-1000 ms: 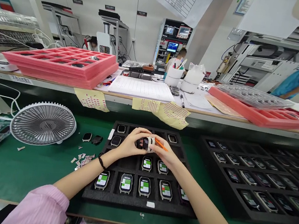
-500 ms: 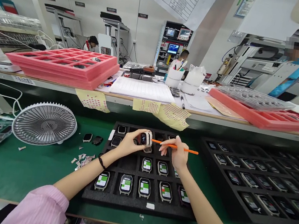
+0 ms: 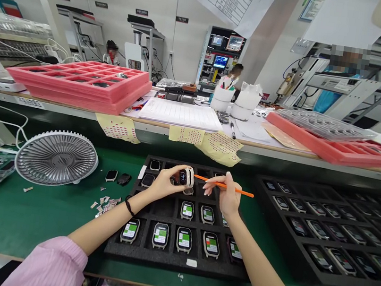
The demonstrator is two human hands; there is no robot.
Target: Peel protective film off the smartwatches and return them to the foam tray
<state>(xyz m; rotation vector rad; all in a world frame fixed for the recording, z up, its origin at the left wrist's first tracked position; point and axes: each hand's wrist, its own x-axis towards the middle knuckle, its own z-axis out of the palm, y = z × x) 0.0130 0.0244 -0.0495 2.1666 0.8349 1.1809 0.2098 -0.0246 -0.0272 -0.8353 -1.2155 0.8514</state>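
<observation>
A smartwatch (image 3: pixel 185 177) is clenched in the left hand (image 3: pixel 166 183), above a black foam tray (image 3: pixel 189 268). An orange stick (image 3: pixel 236 191) is pinched in the right hand (image 3: pixel 225 198), its tip just beside the watch. Rows of watches (image 3: pixel 160 235) with green-marked screens are seated in the tray's cut-outs. A grey ribbed desk fan (image 3: pixel 56 158) is placed on the green bench mat (image 3: pixel 21 218), and a second foam tray (image 3: pixel 286 267) is laid to the right.

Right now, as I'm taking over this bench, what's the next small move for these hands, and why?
Probably bring the tip of the orange stick in the right hand onto the smartwatch held in the left hand: the tip points straight at the watch's edge, and the left hand holds the watch up toward it.
</observation>
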